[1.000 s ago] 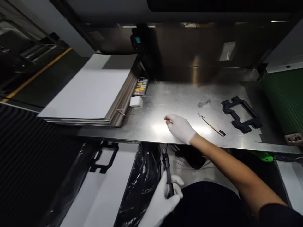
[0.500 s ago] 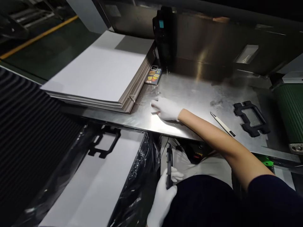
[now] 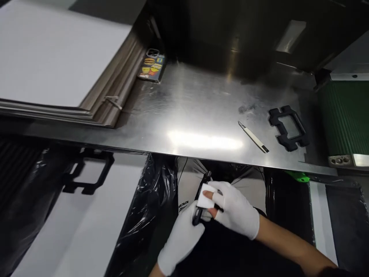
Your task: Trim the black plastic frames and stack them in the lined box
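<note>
Gloved in white, my left hand (image 3: pixel 182 235) is wrapped round a black frame-shaped part (image 3: pixel 196 218) held edge-on above my lap. A small white square pad (image 3: pixel 205 197) is pinched in my right hand (image 3: pixel 238 211), whose thumb and index fingertip are bare of the glove. The pad lies against the part and covers its middle. On the metal bench, a similar black frame (image 3: pixel 283 132) rests flat at the right, with a white craft knife (image 3: pixel 253 137) beside it. Another black frame (image 3: pixel 107 168) lies on the white sheet at my left.
Stacked white-topped boards (image 3: pixel 57 57) stand at the bench's left, beside a phone in a patterned case (image 3: pixel 152 68). A green ribbed belt (image 3: pixel 346 119) borders the right side. White sheet (image 3: pixel 95 231) and black plastic (image 3: pixel 138 219) lie below the bench's front edge (image 3: pixel 129 148).
My right hand has left the bench top and come down to my left hand, now with a white pad between its fingers. The view has shifted closer and to the right.
</note>
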### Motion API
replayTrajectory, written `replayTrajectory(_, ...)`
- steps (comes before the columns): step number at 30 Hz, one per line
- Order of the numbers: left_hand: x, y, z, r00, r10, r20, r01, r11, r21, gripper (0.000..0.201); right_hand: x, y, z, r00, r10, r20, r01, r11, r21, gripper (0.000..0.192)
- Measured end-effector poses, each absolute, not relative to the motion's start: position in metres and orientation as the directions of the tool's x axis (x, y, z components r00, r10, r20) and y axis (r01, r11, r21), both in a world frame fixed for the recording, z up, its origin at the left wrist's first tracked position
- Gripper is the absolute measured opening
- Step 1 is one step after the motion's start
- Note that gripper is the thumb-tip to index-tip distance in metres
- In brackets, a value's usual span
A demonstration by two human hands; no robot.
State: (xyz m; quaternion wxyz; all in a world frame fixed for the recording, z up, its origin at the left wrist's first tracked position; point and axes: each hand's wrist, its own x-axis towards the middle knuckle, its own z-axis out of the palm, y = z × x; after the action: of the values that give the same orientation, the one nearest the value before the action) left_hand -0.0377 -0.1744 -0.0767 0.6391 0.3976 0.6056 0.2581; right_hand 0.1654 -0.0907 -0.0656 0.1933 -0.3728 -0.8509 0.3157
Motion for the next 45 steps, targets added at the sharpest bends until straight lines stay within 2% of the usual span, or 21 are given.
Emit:
replayTrajectory(3, -0.034, -0.17, -0.076, 0.157, 0.781, -0.605, 0.185, 0.578, 0.794, 0.052, 0.172, -0.089, -0.067, -0.577, 0.814, 0.062, 0.574, 0.459, -0.678, 0.05)
replayTrajectory(7, -0.03, -0.165, -0.071, 0.157, 0.767, -0.622, 0.251, 0.578, 0.777, 0.049, 0.181, -0.086, -0.066, -0.633, 0.774, 0.021, 0.543, 0.462, -0.701, 0.048)
replayTrajectory(11, -0.025, -0.163, -0.067, 0.156, 0.754, -0.638, 0.222, 0.603, 0.766, 0.052, 0.187, -0.087, -0.067, -0.548, 0.836, 0.034, 0.578, 0.408, -0.707, 0.051)
replayTrajectory(14, -0.021, -0.163, -0.067, 0.155, 0.753, -0.64, 0.246, 0.598, 0.763, 0.049, 0.191, -0.088, -0.068, -0.628, 0.778, 0.035, 0.51, 0.445, -0.736, 0.051)
replayTrajectory(18, -0.02, -0.165, -0.07, 0.166, 0.738, -0.655, 0.225, 0.618, 0.753, 0.052, 0.195, -0.089, -0.07, -0.531, 0.846, 0.045, 0.56, 0.391, -0.731, 0.05)
replayTrajectory(21, -0.021, -0.165, -0.071, 0.178, 0.753, -0.634, 0.268, 0.583, 0.767, 0.049, 0.196, -0.091, -0.071, -0.625, 0.781, 0.021, 0.502, 0.422, -0.755, 0.051)
replayTrajectory(25, -0.02, -0.164, -0.069, 0.177, 0.729, -0.661, 0.242, 0.619, 0.747, 0.052, 0.197, -0.091, -0.073, -0.514, 0.858, 0.024, 0.563, 0.359, -0.744, 0.051)
replayTrajectory(29, -0.018, -0.161, -0.068, 0.175, 0.732, -0.659, 0.266, 0.609, 0.747, 0.05, 0.196, -0.091, -0.074, -0.597, 0.802, 0.023, 0.518, 0.408, -0.751, 0.05)
replayTrajectory(32, -0.018, -0.161, -0.068, 0.176, 0.722, -0.67, 0.238, 0.629, 0.74, 0.054, 0.195, -0.09, -0.075, -0.487, 0.873, 0.022, 0.586, 0.345, -0.733, 0.05)
replayTrajectory(36, -0.02, -0.161, -0.07, 0.16, 0.733, -0.661, 0.29, 0.605, 0.741, 0.045, 0.194, -0.089, -0.076, -0.616, 0.788, 0.009, 0.517, 0.414, -0.749, 0.05)
replayTrajectory(40, -0.02, -0.161, -0.071, 0.15, 0.723, -0.675, 0.206, 0.645, 0.736, 0.053, 0.192, -0.087, -0.077, -0.468, 0.884, 0.004, 0.595, 0.319, -0.738, 0.049)
replayTrajectory(43, -0.021, -0.161, -0.072, 0.144, 0.743, -0.654, 0.232, 0.617, 0.752, 0.045, 0.189, -0.087, -0.079, -0.571, 0.821, 0.01, 0.534, 0.381, -0.755, 0.052)
replayTrajectory(45, -0.023, -0.163, -0.073, 0.144, 0.735, -0.663, 0.224, 0.628, 0.745, 0.045, 0.188, -0.084, -0.081, -0.585, 0.81, -0.025, 0.556, 0.379, -0.74, 0.048)
